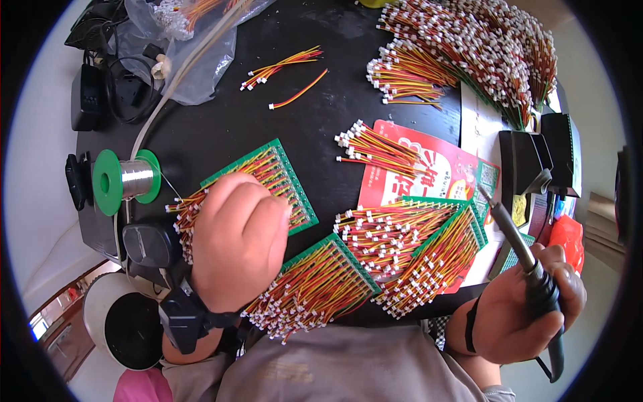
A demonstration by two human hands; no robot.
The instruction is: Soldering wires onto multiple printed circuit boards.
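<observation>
In the head view, the matte black tabletop (308, 127) carries thin, flat, rectangular green circuit boards bristling with slim, glossy red and yellow wires that end in small, blocky white plugs.

The left hand (238, 244) is curled over the board at left (298, 184), fingers bent inward; its fingertips and part of that board are hidden beneath the knuckles, so whether it pinches a wire cannot be told. The right hand (519, 315) is closed around the dark grip of a soldering iron (510, 228), a slender rod at right, clear of the boards. Its long axis slants, the narrow metal tip pointing up-left, away from the person, and the cord end down toward the lower right.

Near the left hand stands a spool (107, 182) with round green plastic flanges and shiny, silvery wire. A crinkled, clear plastic bag (207, 70) is cut off at the top edge.
</observation>
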